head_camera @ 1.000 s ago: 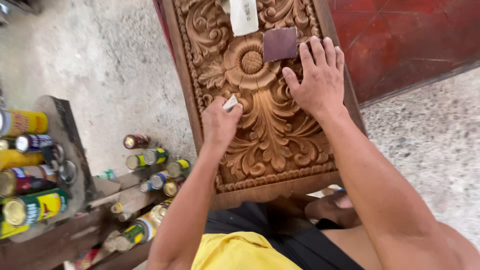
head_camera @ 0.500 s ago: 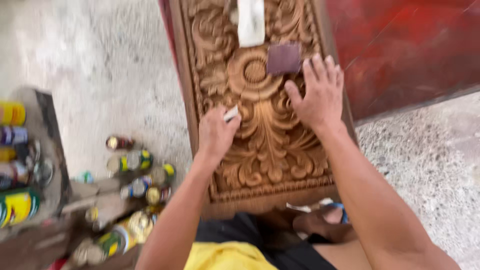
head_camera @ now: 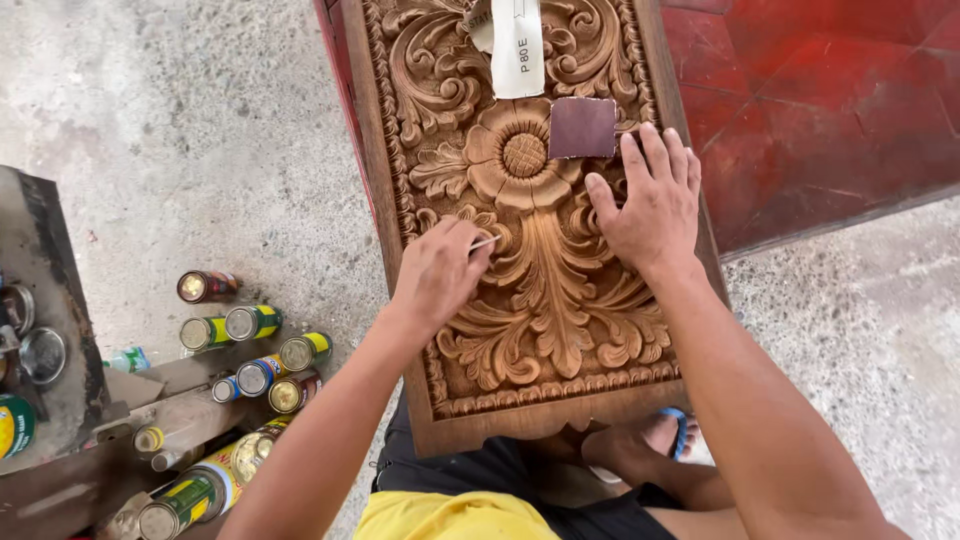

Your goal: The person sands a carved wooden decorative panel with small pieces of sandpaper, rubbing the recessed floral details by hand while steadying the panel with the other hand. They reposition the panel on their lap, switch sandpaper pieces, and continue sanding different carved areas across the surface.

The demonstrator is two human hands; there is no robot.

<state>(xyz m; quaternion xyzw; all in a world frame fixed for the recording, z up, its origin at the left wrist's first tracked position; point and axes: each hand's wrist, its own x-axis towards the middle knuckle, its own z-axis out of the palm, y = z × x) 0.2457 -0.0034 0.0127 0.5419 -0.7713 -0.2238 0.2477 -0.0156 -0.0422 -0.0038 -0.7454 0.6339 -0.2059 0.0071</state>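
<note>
My left hand [head_camera: 438, 272] pinches a folded sandpaper scrap [head_camera: 484, 242] just below the carved wooden panel's [head_camera: 560, 300] central flower, while my right hand [head_camera: 652, 205] rests flat, fingers spread, beside that flower.

We're looking at a woodcarving workshop, prob. outdoors: ornate carved wood panel [head_camera: 530, 250] lying w/ sandpaper pieces [head_camera: 582, 127] on it, spray cans [head_camera: 255, 360] cluttering rough concrete floor [head_camera: 200, 130], worn workbench [head_camera: 50, 300] sitting alongside.
</note>
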